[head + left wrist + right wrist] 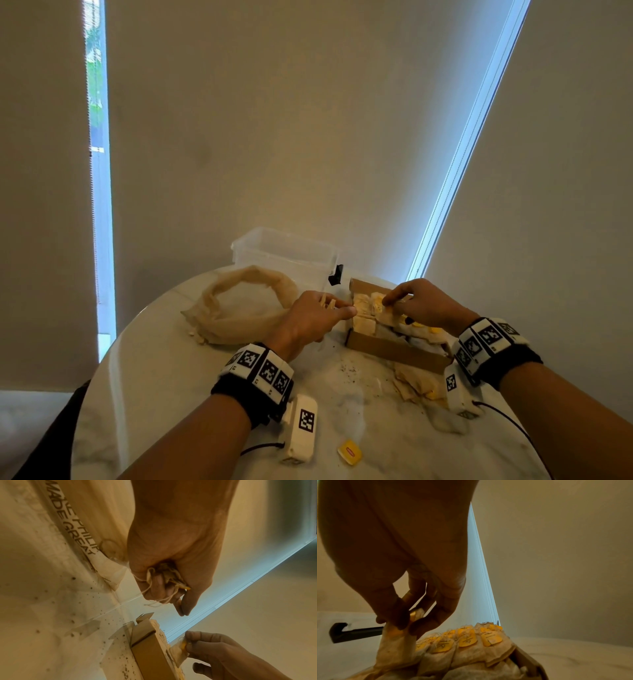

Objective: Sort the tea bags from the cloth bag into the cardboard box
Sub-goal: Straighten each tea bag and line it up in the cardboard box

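Lying slack toward the desk's left side, the cloth bag is open-mouthed and collapsed; whether any tea bags remain in it cannot be told. Just right of it the left hand is clenched round a bunch of tea bags and their tangled strings, hovering beside the left end of the cardboard box. The right hand pinches one tea bag by its top, at the yellow tag, over the packed rows inside the box.

These bags look very light, soft and thin-papered, so they should crumple or tear under a hard squeeze. The loose strings are likely to snag on each other, and pulling one may drag its neighbours out. Holding each by the top edge near the tag, as the right hand does, seems the safest grip.

A clear plastic tub stands at the far edge behind the cloth bag, with a black clip between it and the box. More tea bags lie on the desk in front of the box, amid spilled specks, and a loose yellow tag lies near the near edge. The filled rows leave little room for another bag.
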Action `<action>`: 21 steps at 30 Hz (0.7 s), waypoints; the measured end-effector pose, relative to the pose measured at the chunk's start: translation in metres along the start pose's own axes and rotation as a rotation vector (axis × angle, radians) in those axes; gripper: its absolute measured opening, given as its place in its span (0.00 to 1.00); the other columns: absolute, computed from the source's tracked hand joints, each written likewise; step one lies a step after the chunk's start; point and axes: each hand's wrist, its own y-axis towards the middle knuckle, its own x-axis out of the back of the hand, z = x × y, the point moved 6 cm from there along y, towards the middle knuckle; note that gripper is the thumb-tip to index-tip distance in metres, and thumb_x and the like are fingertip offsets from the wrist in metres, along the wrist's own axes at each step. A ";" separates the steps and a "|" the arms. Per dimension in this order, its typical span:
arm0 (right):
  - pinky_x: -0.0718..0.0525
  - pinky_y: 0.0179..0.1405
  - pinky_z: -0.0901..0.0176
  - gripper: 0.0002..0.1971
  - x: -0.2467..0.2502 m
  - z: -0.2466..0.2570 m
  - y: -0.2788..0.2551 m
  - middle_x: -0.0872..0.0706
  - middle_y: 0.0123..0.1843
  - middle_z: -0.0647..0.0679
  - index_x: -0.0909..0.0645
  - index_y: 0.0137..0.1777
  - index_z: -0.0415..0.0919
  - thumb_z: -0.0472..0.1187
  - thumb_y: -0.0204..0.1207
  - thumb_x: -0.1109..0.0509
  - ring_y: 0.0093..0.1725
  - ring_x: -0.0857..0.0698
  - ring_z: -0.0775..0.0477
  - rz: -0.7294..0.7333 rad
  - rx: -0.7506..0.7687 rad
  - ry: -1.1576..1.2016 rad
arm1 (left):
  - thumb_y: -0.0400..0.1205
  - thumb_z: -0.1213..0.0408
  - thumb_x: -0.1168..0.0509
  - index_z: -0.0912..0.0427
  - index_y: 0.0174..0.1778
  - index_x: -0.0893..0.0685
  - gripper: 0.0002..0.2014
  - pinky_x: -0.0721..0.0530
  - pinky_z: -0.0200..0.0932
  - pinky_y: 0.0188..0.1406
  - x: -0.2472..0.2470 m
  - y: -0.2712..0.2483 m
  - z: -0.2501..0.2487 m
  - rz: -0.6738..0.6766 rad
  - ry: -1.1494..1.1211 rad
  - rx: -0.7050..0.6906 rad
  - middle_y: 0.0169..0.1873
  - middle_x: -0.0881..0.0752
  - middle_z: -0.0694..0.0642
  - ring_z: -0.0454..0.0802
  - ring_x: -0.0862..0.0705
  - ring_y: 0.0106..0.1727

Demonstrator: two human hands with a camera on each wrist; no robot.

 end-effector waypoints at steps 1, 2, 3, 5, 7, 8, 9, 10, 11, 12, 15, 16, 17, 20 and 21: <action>0.10 0.40 0.65 0.15 0.000 0.000 0.001 0.09 0.57 0.53 0.08 0.48 0.55 0.31 0.82 0.27 0.55 0.09 0.50 0.011 -0.010 0.010 | 0.82 0.49 0.22 0.45 0.48 0.06 0.06 0.19 0.38 0.31 0.000 0.000 0.000 0.002 -0.002 -0.001 0.35 0.11 0.46 0.44 0.17 0.39; 0.11 0.39 0.67 0.13 0.001 0.001 0.001 0.09 0.57 0.53 0.07 0.51 0.52 0.31 0.82 0.27 0.54 0.09 0.51 0.020 -0.022 0.018 | 0.82 0.49 0.22 0.46 0.49 0.06 0.06 0.19 0.38 0.32 0.000 0.000 0.000 0.003 -0.006 -0.003 0.36 0.11 0.45 0.44 0.17 0.39; 0.12 0.38 0.67 0.12 0.002 0.002 0.002 0.09 0.56 0.54 0.07 0.54 0.50 0.31 0.83 0.27 0.53 0.10 0.52 0.030 -0.035 0.020 | 0.82 0.49 0.22 0.46 0.50 0.05 0.07 0.19 0.38 0.32 0.000 0.000 0.001 0.003 -0.012 -0.006 0.36 0.11 0.45 0.43 0.16 0.39; 0.14 0.36 0.68 0.11 0.003 0.003 0.003 0.10 0.54 0.57 0.07 0.57 0.47 0.32 0.83 0.26 0.49 0.11 0.52 0.058 -0.064 0.008 | 0.82 0.49 0.22 0.47 0.51 0.05 0.07 0.19 0.38 0.32 0.000 0.001 0.002 -0.002 -0.023 -0.004 0.34 0.11 0.44 0.43 0.16 0.38; 0.15 0.35 0.68 0.12 0.002 0.003 0.004 0.12 0.53 0.61 0.07 0.61 0.44 0.31 0.82 0.25 0.46 0.13 0.51 0.085 -0.091 -0.007 | 0.82 0.49 0.22 0.47 0.51 0.05 0.08 0.19 0.38 0.33 0.000 0.002 0.003 -0.001 -0.031 0.000 0.34 0.11 0.43 0.42 0.17 0.38; 0.14 0.36 0.68 0.13 0.001 0.003 0.005 0.12 0.53 0.61 0.07 0.62 0.44 0.31 0.81 0.24 0.47 0.13 0.51 0.094 -0.097 -0.014 | 0.82 0.49 0.22 0.47 0.51 0.05 0.08 0.18 0.38 0.33 0.000 0.002 0.003 0.002 -0.031 0.000 0.34 0.11 0.44 0.43 0.17 0.39; 0.14 0.37 0.68 0.13 0.000 0.003 0.005 0.12 0.53 0.60 0.07 0.62 0.44 0.31 0.81 0.24 0.48 0.13 0.51 0.101 -0.099 -0.019 | 0.82 0.49 0.22 0.46 0.52 0.05 0.08 0.18 0.39 0.34 0.000 0.003 0.004 0.005 -0.029 -0.001 0.35 0.11 0.44 0.43 0.16 0.39; 0.15 0.38 0.68 0.13 -0.002 0.002 0.006 0.12 0.54 0.59 0.07 0.61 0.45 0.32 0.80 0.23 0.49 0.13 0.53 0.108 -0.098 -0.026 | 0.82 0.48 0.22 0.46 0.52 0.05 0.08 0.18 0.39 0.35 -0.001 0.004 0.004 0.008 -0.026 -0.001 0.36 0.11 0.44 0.43 0.16 0.40; 0.16 0.39 0.69 0.13 -0.004 0.001 0.007 0.12 0.56 0.58 0.07 0.60 0.46 0.32 0.79 0.22 0.50 0.13 0.55 0.113 -0.097 -0.032 | 0.82 0.48 0.22 0.46 0.52 0.06 0.08 0.17 0.39 0.35 -0.001 0.005 0.004 0.010 -0.021 -0.001 0.37 0.10 0.44 0.44 0.16 0.41; 0.18 0.40 0.69 0.13 -0.007 0.000 0.008 0.12 0.56 0.57 0.07 0.58 0.47 0.32 0.77 0.21 0.50 0.14 0.56 0.119 -0.101 -0.034 | 0.82 0.48 0.22 0.46 0.53 0.06 0.08 0.17 0.39 0.35 -0.001 0.005 0.005 0.012 -0.016 -0.001 0.38 0.10 0.45 0.44 0.15 0.41; 0.19 0.56 0.59 0.13 -0.014 -0.004 0.011 0.14 0.56 0.57 0.08 0.51 0.51 0.32 0.73 0.17 0.56 0.16 0.53 0.121 -0.119 -0.044 | 0.82 0.48 0.23 0.44 0.52 0.06 0.08 0.17 0.39 0.34 -0.001 0.007 0.006 0.017 -0.004 -0.007 0.37 0.10 0.44 0.44 0.15 0.42; 0.20 0.60 0.55 0.13 -0.016 -0.006 0.012 0.14 0.57 0.58 0.08 0.50 0.52 0.32 0.72 0.17 0.59 0.17 0.52 0.116 -0.119 -0.053 | 0.82 0.48 0.23 0.44 0.52 0.06 0.07 0.17 0.39 0.34 -0.001 0.008 0.006 0.018 0.001 -0.012 0.37 0.10 0.43 0.44 0.15 0.41; 0.20 0.60 0.54 0.13 -0.017 -0.007 0.014 0.14 0.56 0.58 0.08 0.48 0.53 0.33 0.72 0.16 0.59 0.17 0.51 0.108 -0.114 -0.060 | 0.82 0.47 0.23 0.43 0.52 0.07 0.07 0.17 0.38 0.33 -0.001 0.009 0.007 0.020 0.006 -0.016 0.37 0.10 0.44 0.44 0.15 0.41; 0.18 0.56 0.54 0.12 -0.018 -0.010 0.016 0.14 0.55 0.57 0.09 0.45 0.54 0.35 0.71 0.14 0.54 0.17 0.54 0.062 -0.085 -0.081 | 0.82 0.47 0.23 0.42 0.52 0.07 0.07 0.18 0.38 0.32 -0.001 0.010 0.008 0.019 0.018 -0.020 0.38 0.10 0.43 0.44 0.15 0.42; 0.17 0.56 0.54 0.12 -0.019 -0.012 0.017 0.13 0.55 0.57 0.09 0.45 0.55 0.36 0.71 0.14 0.53 0.16 0.54 0.047 -0.073 -0.085 | 0.82 0.46 0.23 0.42 0.51 0.07 0.07 0.18 0.37 0.32 -0.001 0.011 0.009 0.018 0.019 -0.020 0.37 0.10 0.43 0.44 0.15 0.42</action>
